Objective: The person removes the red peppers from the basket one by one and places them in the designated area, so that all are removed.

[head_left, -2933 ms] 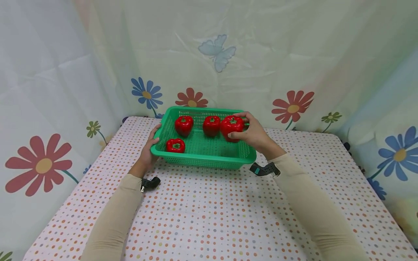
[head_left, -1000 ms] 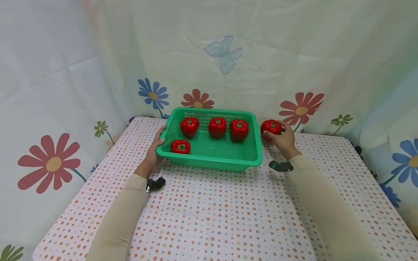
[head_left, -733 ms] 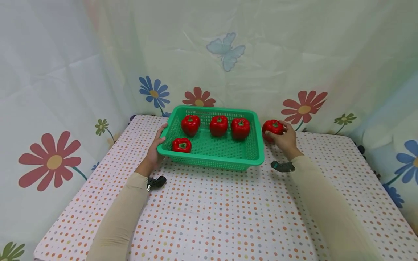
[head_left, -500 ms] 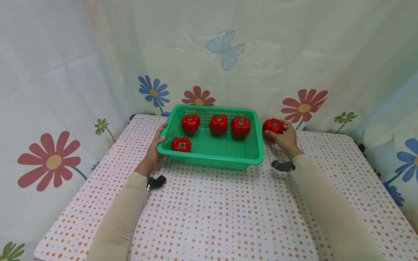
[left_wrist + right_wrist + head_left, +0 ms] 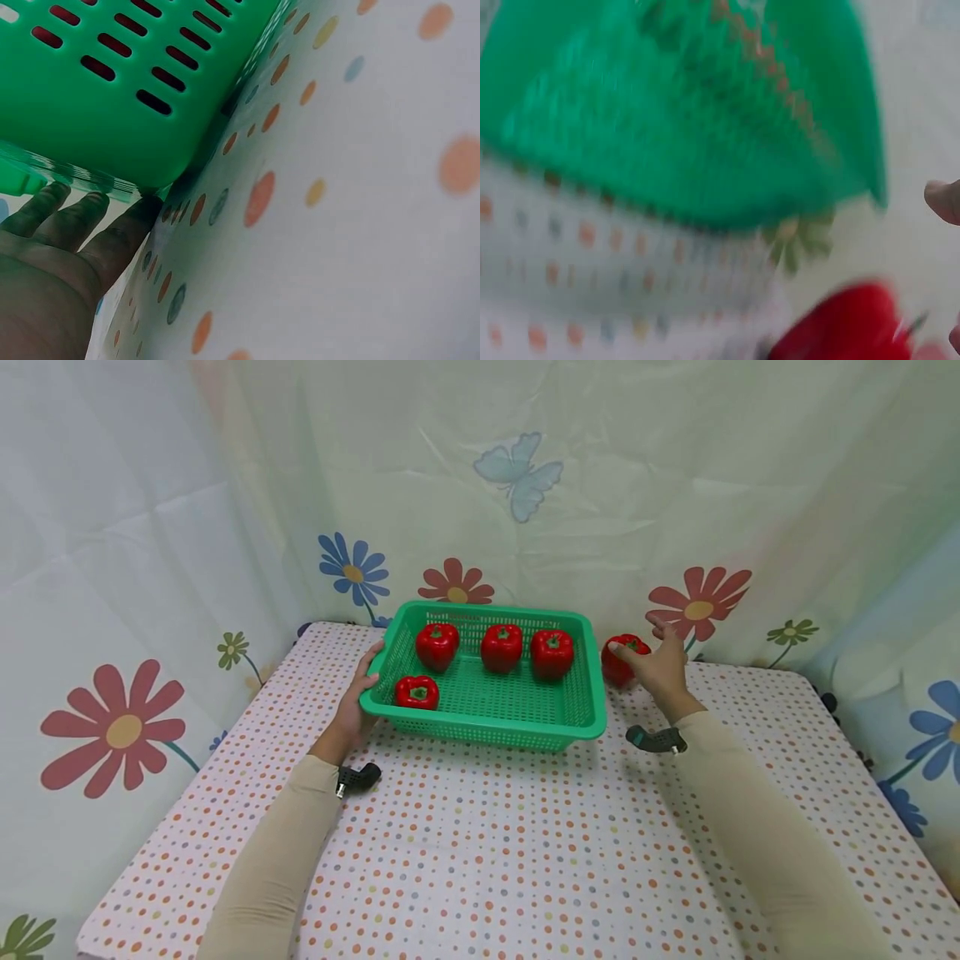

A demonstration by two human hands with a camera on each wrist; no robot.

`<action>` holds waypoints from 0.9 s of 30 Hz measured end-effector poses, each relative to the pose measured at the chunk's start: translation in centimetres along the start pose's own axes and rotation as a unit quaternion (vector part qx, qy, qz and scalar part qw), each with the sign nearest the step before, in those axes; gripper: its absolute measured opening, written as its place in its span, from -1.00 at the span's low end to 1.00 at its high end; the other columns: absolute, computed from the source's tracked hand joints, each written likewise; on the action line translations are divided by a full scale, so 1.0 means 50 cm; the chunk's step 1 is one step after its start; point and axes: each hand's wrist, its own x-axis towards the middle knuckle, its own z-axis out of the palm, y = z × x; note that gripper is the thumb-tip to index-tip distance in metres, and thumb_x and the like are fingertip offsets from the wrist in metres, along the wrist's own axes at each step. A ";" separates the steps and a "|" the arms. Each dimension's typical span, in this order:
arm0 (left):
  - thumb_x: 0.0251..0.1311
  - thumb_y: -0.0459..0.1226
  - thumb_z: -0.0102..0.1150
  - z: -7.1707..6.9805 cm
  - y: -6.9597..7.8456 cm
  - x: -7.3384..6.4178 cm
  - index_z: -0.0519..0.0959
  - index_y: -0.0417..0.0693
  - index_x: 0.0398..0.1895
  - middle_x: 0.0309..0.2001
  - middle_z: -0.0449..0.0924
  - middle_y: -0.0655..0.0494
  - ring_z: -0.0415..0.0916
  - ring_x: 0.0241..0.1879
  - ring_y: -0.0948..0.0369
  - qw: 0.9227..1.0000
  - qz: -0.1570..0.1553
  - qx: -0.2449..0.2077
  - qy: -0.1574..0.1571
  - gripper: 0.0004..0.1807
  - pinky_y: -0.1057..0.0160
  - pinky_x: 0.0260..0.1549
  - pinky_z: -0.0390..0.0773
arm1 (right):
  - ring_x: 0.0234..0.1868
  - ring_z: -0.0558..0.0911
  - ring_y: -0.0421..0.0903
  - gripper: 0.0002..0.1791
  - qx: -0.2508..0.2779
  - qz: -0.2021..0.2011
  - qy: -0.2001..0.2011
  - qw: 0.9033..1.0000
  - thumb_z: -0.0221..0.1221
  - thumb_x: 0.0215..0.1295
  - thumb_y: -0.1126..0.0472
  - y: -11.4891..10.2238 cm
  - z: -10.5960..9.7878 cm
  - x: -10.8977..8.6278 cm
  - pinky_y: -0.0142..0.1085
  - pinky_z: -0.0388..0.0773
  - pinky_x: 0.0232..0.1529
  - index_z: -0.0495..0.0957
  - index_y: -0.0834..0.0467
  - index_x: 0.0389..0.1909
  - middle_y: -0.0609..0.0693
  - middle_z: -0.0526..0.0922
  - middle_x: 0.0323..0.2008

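Note:
A green plastic basket [image 5: 487, 727] stands on the table with several red bell peppers in it: one bell pepper [image 5: 437, 647] at the back left, a bell pepper [image 5: 502, 648] beside it, others at right and front left. My left hand [image 5: 352, 706] rests against the basket's left end, thumb over the rim. Its fingers [image 5: 112, 244] lie straight along the outer wall in the left wrist view. Just right of the basket, another bell pepper [image 5: 617, 670] sits on the table. My right hand [image 5: 663, 672] is just above it, thumb and fingers spread apart, holding nothing.
A white dotted cloth [image 5: 480, 852] covers the table. Behind and at both sides hangs a pale curtain [image 5: 585, 485] printed with flowers and a butterfly. Each wrist carries a small black camera, the right camera [image 5: 652, 739] near the basket's front right corner.
My right hand carried a bell pepper from over the basket's right part to the table on the right, then let go and lifted slightly. The left hand stays at the basket's left end.

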 end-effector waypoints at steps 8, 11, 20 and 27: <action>0.41 -0.19 -0.43 -0.005 0.005 -0.002 -0.12 0.32 0.57 0.58 -0.22 0.14 -0.13 0.54 -0.03 1.000 0.012 -0.006 -0.006 -0.34 -0.15 0.41 -0.01 | 0.55 0.03 0.12 -0.07 0.107 -0.094 -0.080 0.987 0.32 0.24 0.08 -0.145 0.037 -0.073 0.18 0.10 0.43 0.02 0.01 0.54 0.13 0.09 0.53; 0.41 -0.19 -0.43 -0.005 0.007 -0.002 -0.13 0.30 0.57 0.58 -0.22 0.15 -0.14 0.54 -0.01 1.000 0.013 -0.006 -0.008 -0.34 -0.15 0.41 0.00 | 0.53 0.07 0.12 -0.07 0.128 -0.109 -0.134 0.977 0.33 0.23 0.13 -0.187 0.064 -0.109 0.16 0.12 0.43 0.03 0.02 0.54 0.12 0.12 0.52; 0.41 -0.19 -0.44 -0.002 0.008 -0.002 -0.16 0.26 0.58 0.59 -0.24 0.14 -0.16 0.55 -0.04 1.000 0.014 -0.010 -0.012 -0.33 -0.20 0.41 -0.04 | 0.50 0.14 0.19 -0.07 0.111 -0.124 -0.253 0.953 0.38 0.18 0.14 -0.234 0.176 -0.174 0.12 0.26 0.37 0.09 0.01 0.51 0.17 0.19 0.48; 0.41 -0.19 -0.43 0.002 0.004 0.000 -0.14 0.30 0.57 0.59 -0.24 0.14 -0.15 0.55 -0.05 1.000 0.011 -0.017 -0.020 -0.34 -0.19 0.39 0.02 | 0.46 0.23 0.17 -0.04 0.038 -0.087 -0.327 0.940 0.40 0.15 0.12 -0.242 0.258 -0.193 0.05 0.43 0.26 0.09 -0.04 0.51 0.15 0.26 0.44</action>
